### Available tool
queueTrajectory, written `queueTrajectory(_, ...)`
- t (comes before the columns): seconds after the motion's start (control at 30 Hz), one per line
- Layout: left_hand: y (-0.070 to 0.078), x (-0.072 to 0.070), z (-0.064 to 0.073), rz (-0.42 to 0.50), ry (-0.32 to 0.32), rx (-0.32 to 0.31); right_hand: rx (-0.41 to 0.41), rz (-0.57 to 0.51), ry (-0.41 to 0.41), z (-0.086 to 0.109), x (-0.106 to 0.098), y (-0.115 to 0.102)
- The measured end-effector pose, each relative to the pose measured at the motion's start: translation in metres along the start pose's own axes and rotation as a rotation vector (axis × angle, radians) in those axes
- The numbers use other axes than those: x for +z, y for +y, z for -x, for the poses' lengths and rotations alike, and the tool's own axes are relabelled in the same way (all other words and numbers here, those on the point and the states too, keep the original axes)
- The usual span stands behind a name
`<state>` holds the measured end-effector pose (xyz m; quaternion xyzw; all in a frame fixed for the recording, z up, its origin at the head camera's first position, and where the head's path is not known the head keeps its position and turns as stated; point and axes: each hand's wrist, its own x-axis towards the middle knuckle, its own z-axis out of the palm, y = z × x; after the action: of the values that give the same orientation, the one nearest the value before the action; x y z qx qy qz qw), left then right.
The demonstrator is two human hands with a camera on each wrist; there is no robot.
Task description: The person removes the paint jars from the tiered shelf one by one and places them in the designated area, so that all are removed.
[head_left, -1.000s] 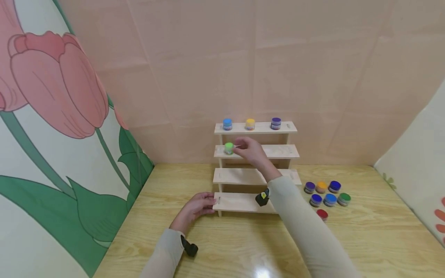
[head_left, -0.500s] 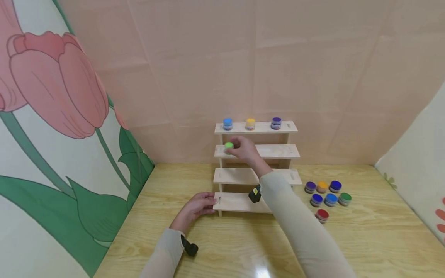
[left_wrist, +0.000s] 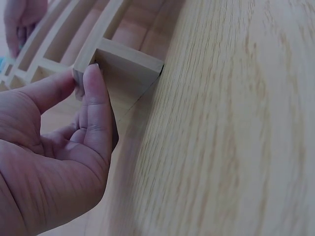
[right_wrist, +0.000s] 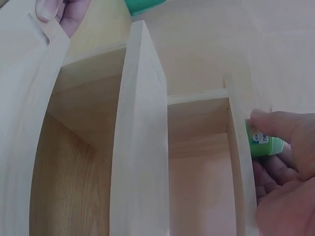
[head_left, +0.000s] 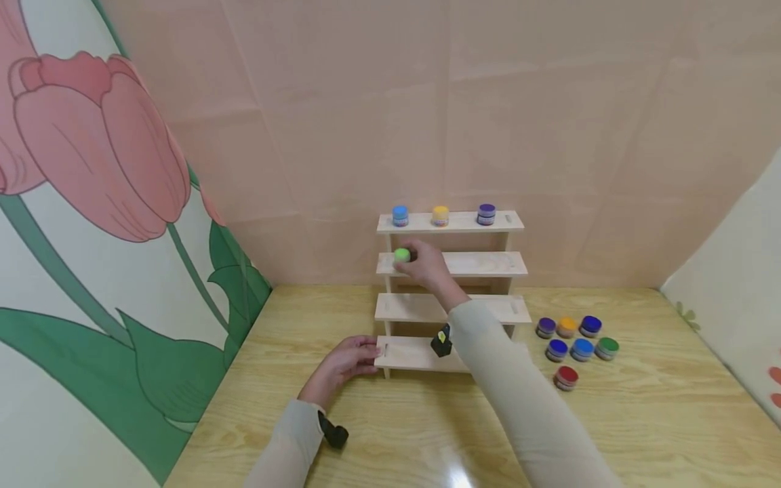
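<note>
A small paint jar with a light green lid (head_left: 401, 255) sits at the left end of the second shelf from the top of a pale wooden stepped rack (head_left: 482, 263). My right hand (head_left: 427, 263) pinches this jar from its right side. In the right wrist view, thumb and fingers hold the green jar (right_wrist: 263, 142) against or just above the shelf board; contact underneath is hard to tell. My left hand (head_left: 344, 360) grips the left end of the lowest shelf. The left wrist view shows its thumb and fingers pinching the board's corner (left_wrist: 78, 81).
On the top shelf stand a light blue jar (head_left: 400, 216), a yellow jar (head_left: 440, 216) and a purple jar (head_left: 486, 214). Several jars, including a red one (head_left: 566, 378) and a green one (head_left: 607, 348), stand on the wooden table (head_left: 641, 420) right of the rack.
My right hand has shifted slightly left, its fingers closing further round the light green jar, which stays at about the same spot. The left hand keeps its grip on the lowest shelf.
</note>
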<state>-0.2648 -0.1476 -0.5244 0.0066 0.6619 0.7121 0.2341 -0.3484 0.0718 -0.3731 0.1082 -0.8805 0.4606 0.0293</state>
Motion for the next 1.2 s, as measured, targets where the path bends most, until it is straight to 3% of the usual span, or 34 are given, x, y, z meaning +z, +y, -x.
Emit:
queueTrajectory(0.63, 0.000, 0.002, 0.001, -0.008, 0.001, 0.000, -0.080, -0.034, -0.027, 0.031, -0.035, 0.013)
queueTrajectory(1.2, 0.000, 0.002, 0.002, 0.003, 0.006, 0.001, -0.093, -0.081, -0.016, 0.080, -0.064, 0.024)
